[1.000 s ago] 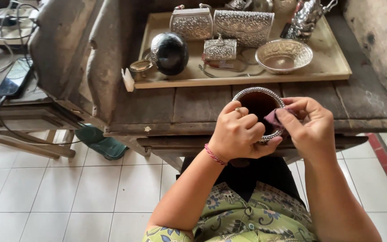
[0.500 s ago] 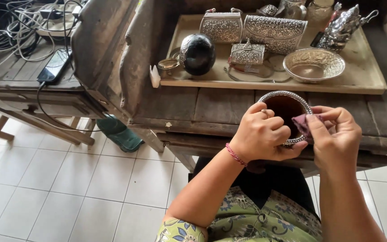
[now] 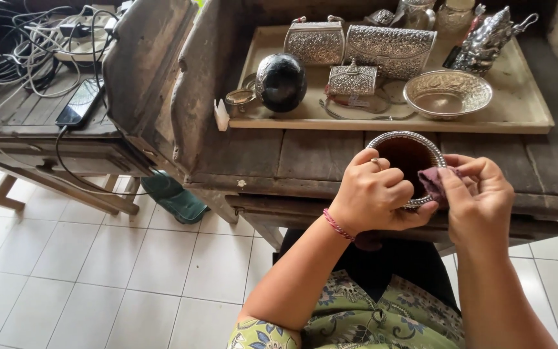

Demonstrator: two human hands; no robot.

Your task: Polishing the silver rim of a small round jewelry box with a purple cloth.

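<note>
Close up: left hand (image 3: 374,194) wrapped round a small round silver-rimmed bowl (image 3: 408,158), fingers curled shut on its near wall, thumb underneath; bowl held just over the front edge of the old wooden worktop (image 3: 292,158), dark inside, mouth tipped toward the wearer. Right hand (image 3: 482,200) pinches a small purplish cloth (image 3: 435,183) between thumb and closed fingers, pressed against the bowl's right rim. Rubbing looks to be the step in hand. To do it well, I judge: keep the left grip firm so the bowl cannot turn, work the cloth in short strokes along the patterned rim, rotate the bowl bit by bit rather than stretching the right wrist. Left wrist bent inward, red bracelet (image 3: 337,225) on it; forearm rising from the lap. Right forearm comes up from lower right, wrist slightly cocked. Behind, toward the back edge, a wooden tray (image 3: 524,116) carries silver boxes, a shallow silver dish (image 3: 447,94) and a dark egg-shaped ornament (image 3: 282,81). Cables and a phone (image 3: 80,102) lie on a bench at left.
</note>
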